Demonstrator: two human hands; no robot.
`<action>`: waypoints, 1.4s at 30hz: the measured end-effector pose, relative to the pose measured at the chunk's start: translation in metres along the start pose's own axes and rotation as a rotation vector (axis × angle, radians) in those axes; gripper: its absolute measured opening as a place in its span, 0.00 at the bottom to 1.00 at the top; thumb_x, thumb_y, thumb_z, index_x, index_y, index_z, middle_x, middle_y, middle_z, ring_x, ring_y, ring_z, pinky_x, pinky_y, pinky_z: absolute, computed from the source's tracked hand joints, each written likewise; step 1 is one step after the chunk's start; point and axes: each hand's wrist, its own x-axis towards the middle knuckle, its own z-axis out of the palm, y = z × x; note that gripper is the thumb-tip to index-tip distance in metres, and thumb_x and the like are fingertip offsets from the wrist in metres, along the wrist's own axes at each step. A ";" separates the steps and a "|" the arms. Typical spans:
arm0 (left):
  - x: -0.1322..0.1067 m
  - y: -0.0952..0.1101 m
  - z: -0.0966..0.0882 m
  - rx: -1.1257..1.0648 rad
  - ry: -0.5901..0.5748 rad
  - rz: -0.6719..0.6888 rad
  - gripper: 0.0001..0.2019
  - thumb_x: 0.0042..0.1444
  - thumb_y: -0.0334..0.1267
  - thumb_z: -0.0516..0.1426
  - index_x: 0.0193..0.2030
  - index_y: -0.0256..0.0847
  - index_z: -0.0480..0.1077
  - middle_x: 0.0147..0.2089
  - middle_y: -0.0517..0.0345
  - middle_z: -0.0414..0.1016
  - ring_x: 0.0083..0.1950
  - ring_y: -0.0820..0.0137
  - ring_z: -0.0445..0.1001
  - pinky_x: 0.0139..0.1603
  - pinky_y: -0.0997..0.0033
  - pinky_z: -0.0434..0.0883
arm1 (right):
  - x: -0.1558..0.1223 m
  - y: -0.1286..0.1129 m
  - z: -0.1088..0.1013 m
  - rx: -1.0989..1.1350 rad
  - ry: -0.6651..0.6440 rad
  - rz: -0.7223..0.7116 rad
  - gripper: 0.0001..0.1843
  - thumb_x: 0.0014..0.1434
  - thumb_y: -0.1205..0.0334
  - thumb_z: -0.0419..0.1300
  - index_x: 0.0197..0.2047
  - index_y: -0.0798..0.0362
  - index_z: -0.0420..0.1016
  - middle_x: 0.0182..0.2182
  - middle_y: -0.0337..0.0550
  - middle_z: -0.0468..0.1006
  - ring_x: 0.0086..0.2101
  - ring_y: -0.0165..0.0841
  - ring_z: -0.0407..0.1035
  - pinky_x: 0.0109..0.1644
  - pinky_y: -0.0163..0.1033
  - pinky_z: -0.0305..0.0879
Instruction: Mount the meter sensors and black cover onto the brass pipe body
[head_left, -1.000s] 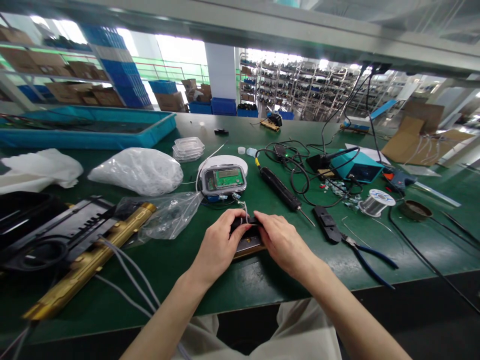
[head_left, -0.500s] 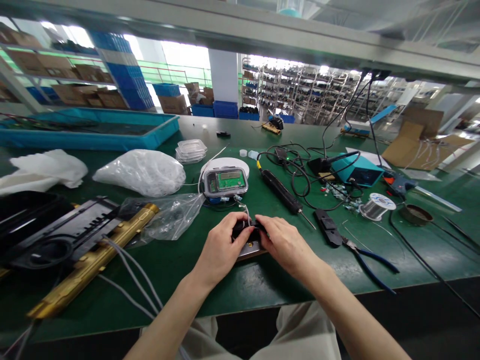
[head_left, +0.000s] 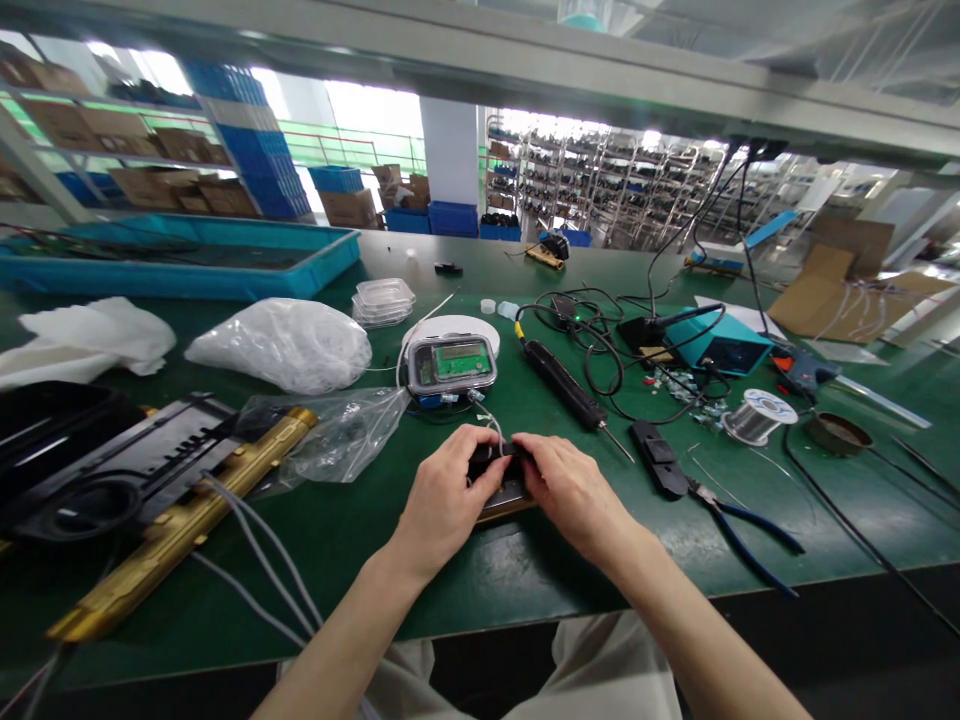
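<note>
My left hand [head_left: 444,496] and my right hand [head_left: 568,488] meet over a small black part [head_left: 496,456] that sits on a flat metal plate [head_left: 504,498] near the front of the green bench. Both hands pinch the black part from either side, fingers curled. Thin wires [head_left: 487,415] run from it up to a clear-lidded meter module [head_left: 450,364] with a green circuit board, which stands just behind my hands.
A brass pipe body [head_left: 180,522] with grey cables and a black housing [head_left: 82,470] lie at left, plastic bags [head_left: 289,345] behind. A black electric screwdriver [head_left: 562,375], blue-handled pliers [head_left: 731,520], a solder spool [head_left: 754,415] and a teal soldering station [head_left: 720,345] lie at right. A blue tray [head_left: 180,260] stands far left.
Both hands stay on the black part with only slight finger shifts. The view has drifted a little; nothing else on the bench moved.
</note>
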 end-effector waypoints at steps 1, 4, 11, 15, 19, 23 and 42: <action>0.000 0.000 0.001 0.004 0.006 -0.003 0.04 0.59 0.36 0.55 0.40 0.41 0.67 0.39 0.59 0.71 0.40 0.66 0.70 0.44 0.68 0.67 | 0.000 0.000 -0.001 0.023 -0.007 0.013 0.15 0.63 0.69 0.48 0.50 0.61 0.69 0.43 0.54 0.78 0.41 0.37 0.74 0.46 0.45 0.73; 0.000 -0.003 0.001 -0.003 0.016 -0.005 0.04 0.58 0.35 0.55 0.40 0.42 0.67 0.39 0.59 0.71 0.40 0.66 0.70 0.44 0.68 0.67 | 0.001 0.001 -0.003 0.094 -0.032 0.051 0.15 0.63 0.68 0.48 0.50 0.59 0.70 0.43 0.54 0.79 0.42 0.37 0.74 0.47 0.45 0.73; 0.002 -0.001 -0.001 -0.038 -0.001 -0.041 0.04 0.56 0.35 0.57 0.39 0.42 0.68 0.39 0.62 0.72 0.40 0.68 0.70 0.45 0.70 0.66 | 0.005 0.003 -0.009 0.164 -0.107 0.106 0.14 0.61 0.70 0.50 0.48 0.59 0.71 0.42 0.52 0.79 0.42 0.38 0.74 0.47 0.45 0.72; 0.002 0.000 0.000 -0.077 0.008 -0.085 0.04 0.56 0.35 0.58 0.39 0.42 0.68 0.38 0.63 0.72 0.39 0.69 0.70 0.43 0.71 0.65 | 0.006 0.002 -0.009 0.158 -0.102 0.115 0.13 0.61 0.70 0.50 0.47 0.57 0.71 0.41 0.51 0.80 0.40 0.37 0.75 0.45 0.43 0.72; 0.002 0.001 0.002 -0.092 0.044 -0.081 0.04 0.54 0.34 0.57 0.37 0.42 0.68 0.37 0.62 0.72 0.39 0.68 0.71 0.43 0.70 0.65 | 0.008 0.002 -0.009 0.161 -0.129 0.153 0.12 0.61 0.69 0.51 0.46 0.55 0.70 0.40 0.48 0.79 0.40 0.36 0.74 0.45 0.42 0.71; 0.001 0.000 0.002 -0.067 0.038 -0.069 0.05 0.53 0.30 0.57 0.37 0.42 0.68 0.37 0.63 0.72 0.39 0.68 0.71 0.43 0.70 0.65 | 0.010 0.001 -0.012 0.189 -0.182 0.210 0.11 0.60 0.69 0.52 0.45 0.55 0.71 0.39 0.47 0.78 0.39 0.36 0.73 0.44 0.43 0.70; -0.011 0.001 -0.005 -0.114 0.088 -0.057 0.18 0.56 0.28 0.59 0.49 0.43 0.56 0.45 0.58 0.68 0.47 0.66 0.71 0.50 0.67 0.67 | 0.064 0.008 -0.015 0.919 -0.798 0.478 0.24 0.56 0.43 0.56 0.33 0.59 0.74 0.24 0.34 0.66 0.26 0.24 0.56 0.31 0.32 0.53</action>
